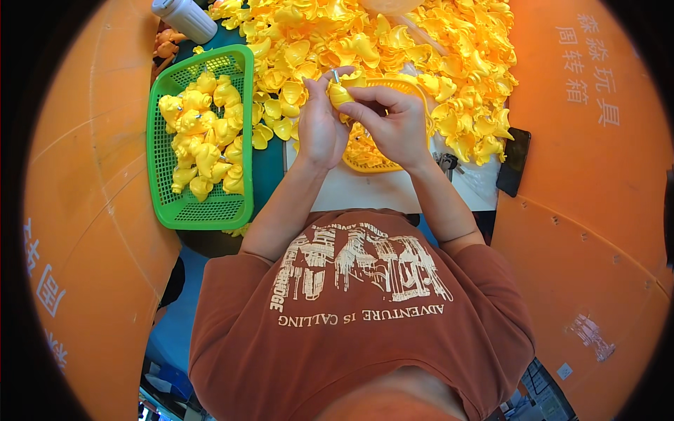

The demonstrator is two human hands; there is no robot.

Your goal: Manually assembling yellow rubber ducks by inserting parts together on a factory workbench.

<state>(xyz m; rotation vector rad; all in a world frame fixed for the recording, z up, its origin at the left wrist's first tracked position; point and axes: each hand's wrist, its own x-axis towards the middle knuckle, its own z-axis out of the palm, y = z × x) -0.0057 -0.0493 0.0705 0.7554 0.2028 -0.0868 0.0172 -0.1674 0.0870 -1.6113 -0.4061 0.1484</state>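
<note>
Between my two hands is a small yellow plastic figure part (338,93) with a silvery metal pin sticking up from its top. My left hand (321,130) holds it from the left, fingers curled behind it. My right hand (393,121) pinches it from the right with thumb and fingertips. Under the hands stands a yellow basket (384,168) with small yellow and orange pieces inside, partly hidden by the hands. To the left, a green basket (160,203) holds several assembled yellow figures (203,147), some with metal bits showing.
A large heap of loose yellow plastic shells (463,63) covers the far side. Dark keys (447,163) and a black phone (514,161) lie at the right. A white cup (186,19) stands far left. Orange panels (583,210) rise on both sides.
</note>
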